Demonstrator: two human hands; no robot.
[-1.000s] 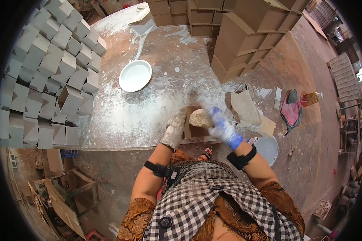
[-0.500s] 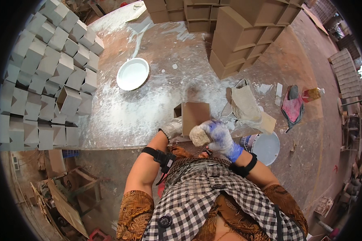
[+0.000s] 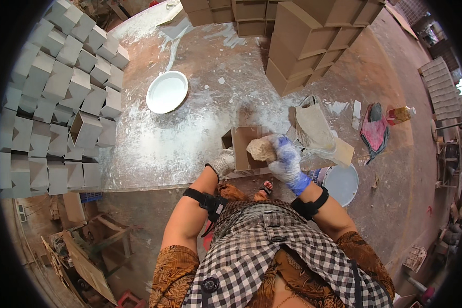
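Note:
A brown square box (image 3: 243,154) is at the table's near edge, with a dark opening on its left side. At its left edge is my left hand (image 3: 223,163) in a knitted work glove; it grips the box, and its fingertips are partly hidden. My right hand (image 3: 287,158), in a white glove stained blue, is closed round a beige sponge-like wad (image 3: 262,149). The wad overlaps the right part of the box's upper face and seems to touch it.
Pale grey boxes (image 3: 56,84) are stacked at the left, and brown boxes (image 3: 292,49) at the far right. A white bowl (image 3: 167,92) stands on the stained table. Right lie a dusty cloth (image 3: 313,128), a pink-and-grey cloth (image 3: 376,128) and a bottle (image 3: 399,115). A bucket (image 3: 341,185) stands beside the near edge.
My right hand has moved a little up and right with the wad, from the box's near edge onto its upper face. The left hand stays at the box's left edge.

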